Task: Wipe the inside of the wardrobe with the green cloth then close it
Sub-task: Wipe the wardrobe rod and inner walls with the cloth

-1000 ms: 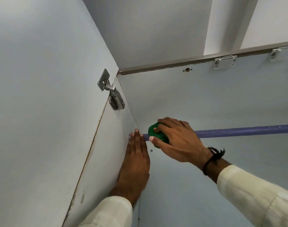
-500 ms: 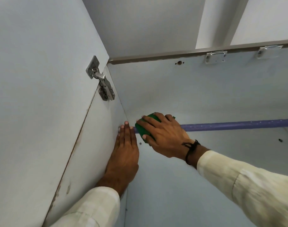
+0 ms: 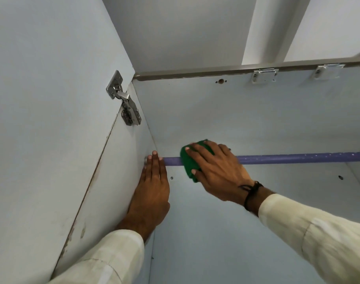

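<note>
I look up into the pale blue wardrobe. My right hand presses the green cloth around the purple hanging rail, a short way from its left end. My left hand lies flat against the left inner wall, fingers straight and together, fingertips beside the rail's left mount. Most of the cloth is hidden under my right fingers.
The open door stands at the left, held by a metal hinge. Two white brackets sit under the top front edge. Small drill holes dot the back panel. The ceiling shows above.
My right hand has slid the green cloth rightwards along the rail, away from the left wall, baring a stretch of purple rail. My left hand stays flat on the wall.
</note>
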